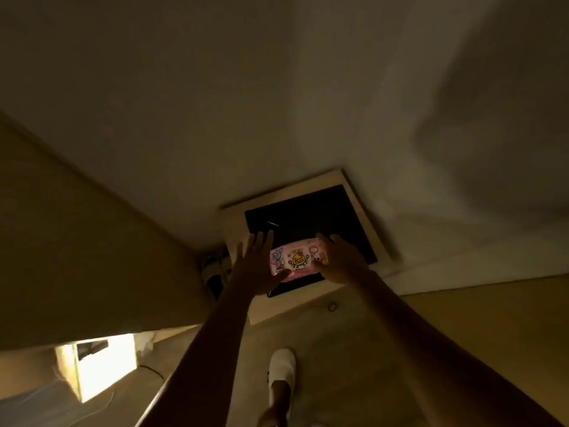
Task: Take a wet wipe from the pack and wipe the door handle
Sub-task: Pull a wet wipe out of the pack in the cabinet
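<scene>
A pink wet wipe pack (297,260) with a yellow duck drawing sits over the black top of a small light-framed table (354,192). My left hand (252,266) is at the pack's left end, fingers spread and straight, thumb touching the lower left corner. At the pack's right end, my right hand (341,260) has fingers over the top edge and thumb on the front. No door handle is in view. The room is dim and the picture is blurred.
A tall beige panel (77,241) rises on the left. Dark shoes (212,266) lie between it and the table. A brightly lit box (95,365) and a cable are at lower left. My foot in a white slipper (281,374) stands on the floor.
</scene>
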{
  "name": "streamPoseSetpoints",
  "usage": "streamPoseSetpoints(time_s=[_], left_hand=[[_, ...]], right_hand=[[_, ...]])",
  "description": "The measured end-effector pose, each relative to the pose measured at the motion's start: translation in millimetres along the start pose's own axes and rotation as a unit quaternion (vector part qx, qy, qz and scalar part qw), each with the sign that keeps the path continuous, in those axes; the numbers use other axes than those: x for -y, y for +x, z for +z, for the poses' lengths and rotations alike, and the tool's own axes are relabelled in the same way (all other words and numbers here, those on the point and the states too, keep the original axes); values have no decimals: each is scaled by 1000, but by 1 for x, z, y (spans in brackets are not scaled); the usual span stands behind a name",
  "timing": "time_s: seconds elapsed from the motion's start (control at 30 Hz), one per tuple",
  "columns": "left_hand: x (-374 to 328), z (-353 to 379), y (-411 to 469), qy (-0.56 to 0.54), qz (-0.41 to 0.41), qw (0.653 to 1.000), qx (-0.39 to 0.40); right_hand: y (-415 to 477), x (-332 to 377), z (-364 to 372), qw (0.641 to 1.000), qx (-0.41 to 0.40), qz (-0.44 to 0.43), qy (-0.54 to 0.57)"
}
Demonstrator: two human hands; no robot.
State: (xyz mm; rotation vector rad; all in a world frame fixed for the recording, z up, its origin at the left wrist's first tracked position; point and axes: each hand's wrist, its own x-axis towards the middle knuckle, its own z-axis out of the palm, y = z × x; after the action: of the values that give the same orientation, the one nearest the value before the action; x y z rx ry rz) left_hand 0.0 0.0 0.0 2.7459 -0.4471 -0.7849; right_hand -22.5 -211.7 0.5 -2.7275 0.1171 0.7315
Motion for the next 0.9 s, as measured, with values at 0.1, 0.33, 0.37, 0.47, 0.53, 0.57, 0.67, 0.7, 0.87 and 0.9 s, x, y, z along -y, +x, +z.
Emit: streamPoseSetpoints(time_s=[0.1,0.33,0.37,0.47,0.53,0.57,0.67,0.7,0.87,0.9], left_hand=[[3,35,28,-16,-9,1000,19],[25,113,79,-13,-14,1000,4],[28,121,85,-10,-14,1000,-1],[37,140,100,-4,2,1000,4],[40,151,106,8,14,1000,5],[41,155,108,18,22,1000,6],[41,163,112,13,37,999,-3],[41,164,114,-2,38,999,-17],[45,173,124,-29,23,998,-41],[47,175,126,-31,17,999,-41]], right_hand=[[35,-4,30,999,24,21,26],[101,-24,94,998,55,-3,-29],[108,-26,99,998,52,-16,-41],[126,-33,113,995,55,-43,-75],[133,-38,123,992,57,-59,-92],[135,-40,127,991,56,-68,-99],[140,-44,138,988,56,-86,-113],[142,-45,142,987,53,-92,-124],[150,-54,155,981,23,-134,-138],[151,-57,157,978,10,-152,-142]])
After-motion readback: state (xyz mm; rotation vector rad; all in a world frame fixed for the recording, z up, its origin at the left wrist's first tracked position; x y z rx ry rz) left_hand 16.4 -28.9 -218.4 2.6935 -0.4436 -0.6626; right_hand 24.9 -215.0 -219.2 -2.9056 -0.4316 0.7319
